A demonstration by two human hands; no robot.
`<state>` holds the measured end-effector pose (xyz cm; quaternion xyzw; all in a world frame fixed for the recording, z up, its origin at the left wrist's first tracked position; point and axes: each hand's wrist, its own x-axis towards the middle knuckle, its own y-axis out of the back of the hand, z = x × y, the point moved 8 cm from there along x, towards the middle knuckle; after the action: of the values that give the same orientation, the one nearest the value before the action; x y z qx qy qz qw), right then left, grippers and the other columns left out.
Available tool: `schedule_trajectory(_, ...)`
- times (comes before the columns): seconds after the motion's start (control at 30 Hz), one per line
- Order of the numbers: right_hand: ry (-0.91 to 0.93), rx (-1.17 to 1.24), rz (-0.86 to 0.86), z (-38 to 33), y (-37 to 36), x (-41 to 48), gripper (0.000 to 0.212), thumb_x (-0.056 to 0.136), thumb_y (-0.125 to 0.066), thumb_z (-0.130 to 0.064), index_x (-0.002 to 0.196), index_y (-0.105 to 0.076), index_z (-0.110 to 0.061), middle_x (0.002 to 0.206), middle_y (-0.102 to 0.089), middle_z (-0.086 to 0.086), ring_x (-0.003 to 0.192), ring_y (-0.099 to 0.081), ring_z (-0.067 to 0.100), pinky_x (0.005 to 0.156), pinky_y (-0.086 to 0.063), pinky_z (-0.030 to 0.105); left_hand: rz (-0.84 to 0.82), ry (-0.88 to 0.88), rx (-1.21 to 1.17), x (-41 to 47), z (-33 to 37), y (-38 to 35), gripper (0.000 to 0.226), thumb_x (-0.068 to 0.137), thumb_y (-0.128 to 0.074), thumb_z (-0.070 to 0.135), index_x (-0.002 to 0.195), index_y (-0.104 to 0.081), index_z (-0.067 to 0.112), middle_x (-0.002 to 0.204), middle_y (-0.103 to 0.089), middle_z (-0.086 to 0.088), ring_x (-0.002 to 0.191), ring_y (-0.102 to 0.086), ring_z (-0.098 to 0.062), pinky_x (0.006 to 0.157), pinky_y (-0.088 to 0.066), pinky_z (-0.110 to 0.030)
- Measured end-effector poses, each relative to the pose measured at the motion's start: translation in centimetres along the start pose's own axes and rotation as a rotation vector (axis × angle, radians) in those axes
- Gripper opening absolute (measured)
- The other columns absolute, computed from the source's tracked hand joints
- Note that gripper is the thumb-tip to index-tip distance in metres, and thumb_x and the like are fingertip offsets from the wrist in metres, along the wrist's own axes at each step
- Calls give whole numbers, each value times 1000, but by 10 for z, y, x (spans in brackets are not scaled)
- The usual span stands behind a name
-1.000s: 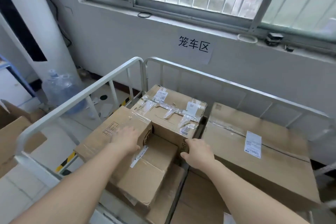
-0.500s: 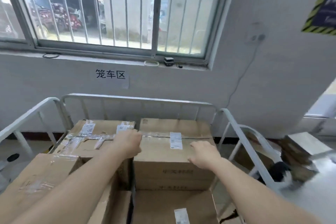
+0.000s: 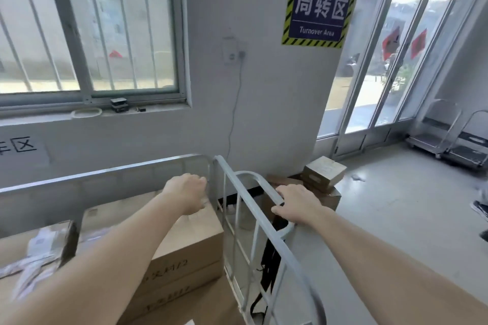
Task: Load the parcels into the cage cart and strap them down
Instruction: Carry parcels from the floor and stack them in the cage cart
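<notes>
Two bare arms reach over the cage cart (image 3: 105, 173): the right grip (image 3: 297, 206) is closed round its curved outer rail (image 3: 252, 175), while the left grip (image 3: 186, 192) hovers, fingers curled, above a parcel (image 3: 190, 240) stacked inside; whether it holds anything cannot be told.

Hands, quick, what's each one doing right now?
Left hand: above the cardboard box, fingers curled away from view; cannot tell if it holds anything.
Right hand: closed around the cart's curved rail.
</notes>
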<state>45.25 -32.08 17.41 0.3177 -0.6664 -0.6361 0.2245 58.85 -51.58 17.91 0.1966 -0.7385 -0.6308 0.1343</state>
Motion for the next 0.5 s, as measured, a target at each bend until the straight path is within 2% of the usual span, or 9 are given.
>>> schedule_trajectory(0.13, -58, 3, 4, 88, 14, 8, 55, 90, -56, -43, 138, -48, -18, 140, -50, 5, 132, -42, 28, 103, -41, 41, 7, -51, -38, 54, 77, 24, 44, 88, -58, 40, 123, -48, 16, 128, -55, -1, 121, -51, -25, 93, -48, -40)
schedule_trajectory(0.2, -73, -1, 22, 131, 23, 14, 53, 89, -57, -43, 136, -49, -19, 138, -51, 4, 131, -43, 28, 100, -43, 40, 15, -67, -53, 77, 117, 36, 42, 90, -57, 39, 124, -48, 16, 129, -55, -2, 121, -52, -25, 93, -47, -39)
schedule_trajectory(0.33, -93, -9, 23, 209, 36, 26, 40, 89, -58, -41, 120, -55, -17, 129, -55, 5, 123, -47, 27, 89, -42, 36, 22, -104, -68, 120, 192, 50, 37, 92, -54, 38, 119, -48, 14, 127, -55, -3, 119, -51, -24, 94, -47, -39)
schedule_trajectory(0.5, -135, 21, 19, 291, 45, 48, 37, 88, -58, -40, 117, -56, -18, 124, -56, 5, 118, -49, 28, 85, -44, 36, -19, -133, -55, 172, 265, 59, 53, 94, -54, 41, 138, -41, 14, 140, -49, -4, 129, -46, -25, 100, -44, -40)
